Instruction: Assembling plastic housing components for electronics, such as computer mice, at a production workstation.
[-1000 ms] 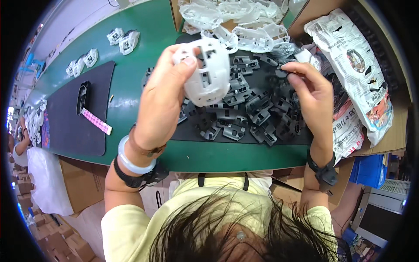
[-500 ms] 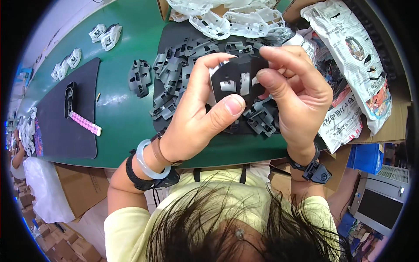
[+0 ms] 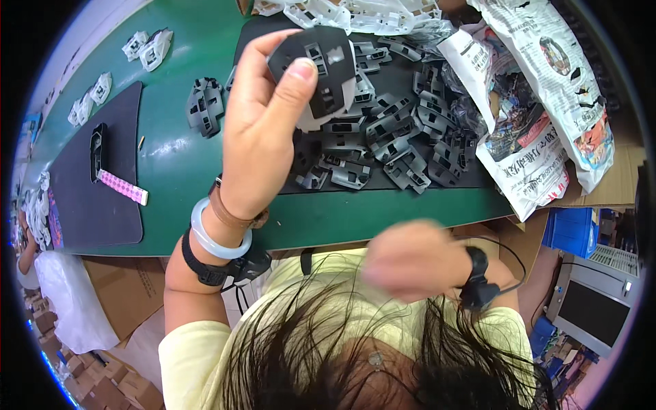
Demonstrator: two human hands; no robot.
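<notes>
My left hand (image 3: pixel 263 133) grips a black and grey molded plastic shell (image 3: pixel 331 78) with rectangular openings, raised over the far side of the table. Its thumb presses on the dark face, and the other fingers are hidden behind. My right hand (image 3: pixel 413 260) is smeared by motion in front of my chest, near the table's front edge, so its fingers cannot be made out. Beneath and beside the held shell, a heap of grey plastic parts (image 3: pixel 403 130) covers a dark mat. One similar grey part (image 3: pixel 205 107) lies apart on the green table, left of my hand.
At the back are white plastic parts (image 3: pixel 383 20). A torn printed bag (image 3: pixel 547 82) stands in a cardboard box at the right. On the left, a black mat (image 3: pixel 96 198) holds a black frame (image 3: pixel 99 152) and a pink patterned strip (image 3: pixel 123 186). Small white parts (image 3: pixel 154 49) lie beyond it.
My right hand has left the shell and swung down toward my chest. My left hand has carried the shell up and to the left, turning it. The view has shifted slightly.
</notes>
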